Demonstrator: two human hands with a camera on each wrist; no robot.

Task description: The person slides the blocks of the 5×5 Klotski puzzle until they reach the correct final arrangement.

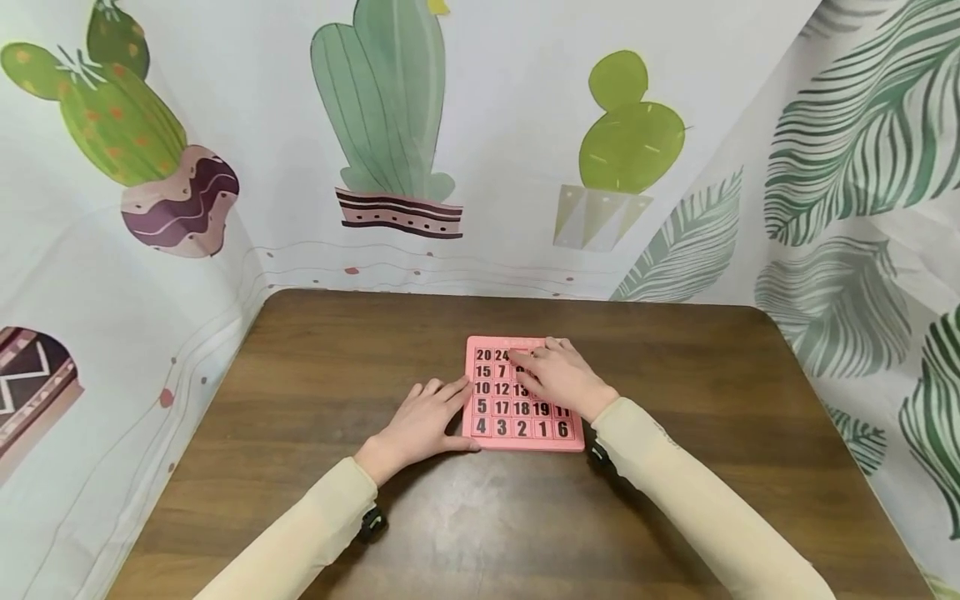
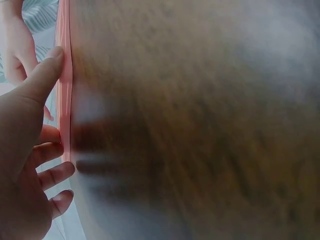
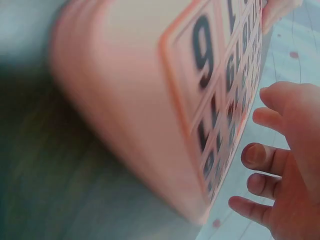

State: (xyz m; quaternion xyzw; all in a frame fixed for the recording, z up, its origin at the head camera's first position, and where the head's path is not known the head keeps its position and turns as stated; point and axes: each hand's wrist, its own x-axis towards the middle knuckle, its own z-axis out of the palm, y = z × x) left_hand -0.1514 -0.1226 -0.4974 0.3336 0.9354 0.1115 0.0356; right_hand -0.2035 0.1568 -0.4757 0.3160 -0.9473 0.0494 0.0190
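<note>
A pink number slide puzzle (image 1: 525,445) lies flat on the brown table, its black-numbered tiles set in rows inside a raised frame. My left hand (image 1: 417,423) rests against the puzzle's left side, thumb near the lower left corner and fingers along the edge. In the left wrist view, the thumb (image 2: 47,70) touches the pink side wall. Over the upper right tiles lies my right hand (image 1: 564,379), its index finger near the tile marked 24. It hides several tiles there. The right wrist view shows its fingers (image 3: 260,155) extended and spread, with the tile marked 6 (image 3: 202,50) close by.
The wooden table (image 1: 337,350) has rounded far corners. A white cloth (image 1: 510,125) printed with cacti and leaves hangs behind and at both sides. Dark wrist cameras (image 1: 372,522) sit beneath the cream sleeves.
</note>
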